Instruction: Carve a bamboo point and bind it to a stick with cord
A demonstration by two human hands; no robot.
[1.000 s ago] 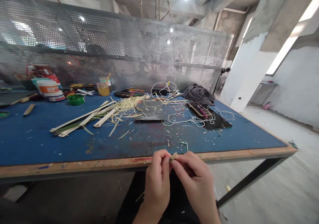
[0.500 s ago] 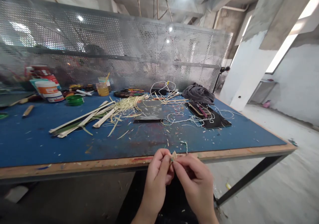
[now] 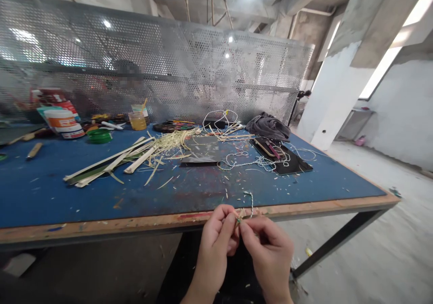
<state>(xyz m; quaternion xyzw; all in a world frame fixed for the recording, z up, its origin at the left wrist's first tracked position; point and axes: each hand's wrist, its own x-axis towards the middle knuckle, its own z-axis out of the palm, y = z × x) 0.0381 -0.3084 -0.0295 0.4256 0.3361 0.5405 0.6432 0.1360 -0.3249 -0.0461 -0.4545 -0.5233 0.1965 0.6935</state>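
Both hands meet just below the table's front edge. My left hand (image 3: 218, 238) and my right hand (image 3: 269, 250) pinch a small tan bamboo piece (image 3: 241, 214) between thumbs and forefingers. A thin green-and-white twisted string (image 3: 251, 200) rises from that piece and curls over the table edge. The piece is mostly hidden by my fingertips.
The blue-topped table (image 3: 50, 195) carries bamboo strips and shavings (image 3: 135, 157), a dark sheet (image 3: 204, 153), loose twine (image 3: 253, 162), a black tray (image 3: 287, 159), a grey cloth (image 3: 269, 126), paint jars (image 3: 64, 122) and a green tape roll (image 3: 99, 135). A perforated metal screen (image 3: 169, 69) stands behind.
Both hands drifted slightly right and down while working the small piece. The twisted string now stands up from between the fingertips.
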